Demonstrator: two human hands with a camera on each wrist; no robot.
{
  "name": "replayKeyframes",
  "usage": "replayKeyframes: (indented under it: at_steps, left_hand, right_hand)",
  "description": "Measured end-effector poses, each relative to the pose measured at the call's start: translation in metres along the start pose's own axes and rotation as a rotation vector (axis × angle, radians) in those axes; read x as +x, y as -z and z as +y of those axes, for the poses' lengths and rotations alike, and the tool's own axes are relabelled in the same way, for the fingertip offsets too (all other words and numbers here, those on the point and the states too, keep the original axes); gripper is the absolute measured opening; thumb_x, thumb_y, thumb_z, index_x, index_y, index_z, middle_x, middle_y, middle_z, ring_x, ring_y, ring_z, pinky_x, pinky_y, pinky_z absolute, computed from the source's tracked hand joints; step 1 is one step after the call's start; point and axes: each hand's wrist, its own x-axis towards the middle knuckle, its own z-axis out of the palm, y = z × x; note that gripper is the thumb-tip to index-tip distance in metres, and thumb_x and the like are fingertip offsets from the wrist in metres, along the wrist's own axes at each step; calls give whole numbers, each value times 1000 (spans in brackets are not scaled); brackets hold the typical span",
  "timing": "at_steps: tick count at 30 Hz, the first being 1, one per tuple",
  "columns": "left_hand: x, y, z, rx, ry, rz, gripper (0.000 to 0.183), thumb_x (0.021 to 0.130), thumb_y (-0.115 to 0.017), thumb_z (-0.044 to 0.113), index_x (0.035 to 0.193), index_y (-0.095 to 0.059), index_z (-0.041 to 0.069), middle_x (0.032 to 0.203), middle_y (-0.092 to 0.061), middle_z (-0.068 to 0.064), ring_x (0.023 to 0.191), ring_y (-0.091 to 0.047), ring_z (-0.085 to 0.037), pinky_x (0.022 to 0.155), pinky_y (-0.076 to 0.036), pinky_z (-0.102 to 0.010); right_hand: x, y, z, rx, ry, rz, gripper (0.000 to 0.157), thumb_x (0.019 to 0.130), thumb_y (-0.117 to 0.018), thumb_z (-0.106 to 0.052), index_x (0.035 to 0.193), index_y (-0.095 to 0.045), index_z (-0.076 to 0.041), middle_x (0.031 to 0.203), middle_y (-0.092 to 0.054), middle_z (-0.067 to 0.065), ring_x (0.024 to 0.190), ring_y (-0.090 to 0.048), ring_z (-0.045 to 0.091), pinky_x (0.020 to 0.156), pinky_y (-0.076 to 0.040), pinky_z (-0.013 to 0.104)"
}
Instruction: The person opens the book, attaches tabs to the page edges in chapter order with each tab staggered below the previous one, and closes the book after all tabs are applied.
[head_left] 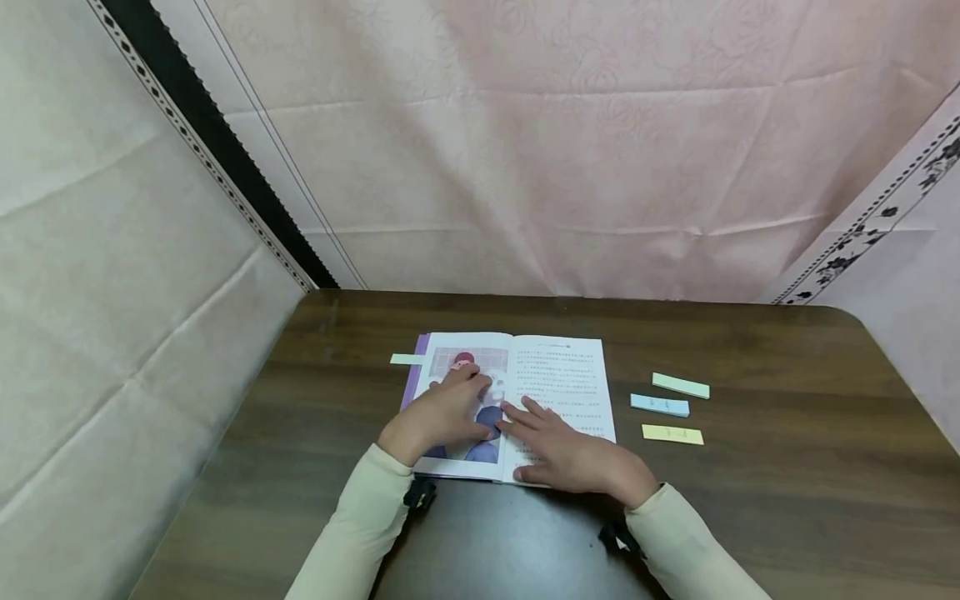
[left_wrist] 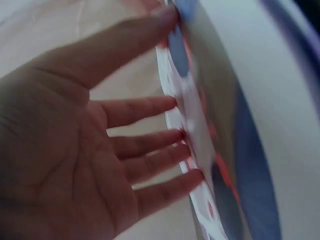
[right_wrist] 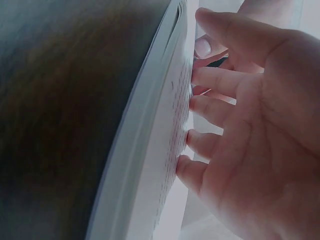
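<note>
An open book (head_left: 558,375) lies on the table, with a picture on its left page and lines of print on its right page. My left hand (head_left: 441,415) rests its fingertips on the picture page; in the left wrist view the left hand (left_wrist: 95,150) has its fingers extended against the paper. On the right page near the fold, my right hand (head_left: 566,450) lies with spread fingers. The right wrist view shows that right hand (right_wrist: 250,125) touching the printed page (right_wrist: 167,120) with its fingertips. A pale green paper strip (head_left: 406,359) sticks out at the book's left edge.
Right of the book lie a green strip (head_left: 680,385), a blue strip (head_left: 659,405) and a yellow strip (head_left: 672,434) on the brown wooden table (head_left: 810,467). Pale cloth (head_left: 525,167) hangs behind the table's far edge, and more cloth (head_left: 120,333) is at the left.
</note>
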Motion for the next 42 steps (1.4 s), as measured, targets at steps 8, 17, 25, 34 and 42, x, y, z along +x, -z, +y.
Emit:
replayKeyframes:
  at_steps: [8, 17, 25, 34, 42]
  left_hand:
    - [-8, -11, 33, 135, 71, -88, 70, 102, -71, 28, 160, -42, 2, 167, -36, -25, 154, -37, -39, 115, -44, -55]
    - [-5, -20, 55, 219, 141, -108, 76, 104, -60, 27, 164, -25, -6, 170, -21, -31, 159, -21, -42, 120, -37, -59]
    - [-6, -22, 55, 167, 169, -118, 74, 107, -54, 29, 165, -22, -5, 172, -16, -30, 160, -16, -43, 122, -33, -61]
    - [-10, -23, 54, 123, 146, -71, 82, 107, -58, 45, 161, -29, -10, 168, -24, -33, 157, -26, -45, 118, -37, -63]
    - [-4, -30, 56, 144, 162, -54, 84, 105, -61, 47, 160, -31, -10, 168, -26, -32, 156, -27, -45, 116, -39, -64]
  right_hand:
    - [-5, 9, 11, 115, 49, -11, 61, 108, -61, -25, 162, -41, -4, 174, -25, 13, 162, -11, 38, 126, -20, 62]
    - [-18, 46, 26, 53, -56, 102, 54, 109, -60, -29, 154, -51, 0, 167, -35, 25, 156, -30, 44, 121, -31, 62]
    - [-15, 67, 64, 17, -303, 239, 66, 106, -66, -23, 157, -39, 7, 166, -25, 35, 152, -25, 57, 119, -28, 70]
    - [1, 69, 88, 13, -333, 305, 82, 103, -70, -31, 163, -27, 6, 170, -20, 32, 154, -20, 55, 118, -20, 76]
    - [8, 68, 95, 24, -374, 364, 88, 99, -76, -28, 165, -26, 2, 165, -24, 29, 150, -24, 51, 114, -21, 72]
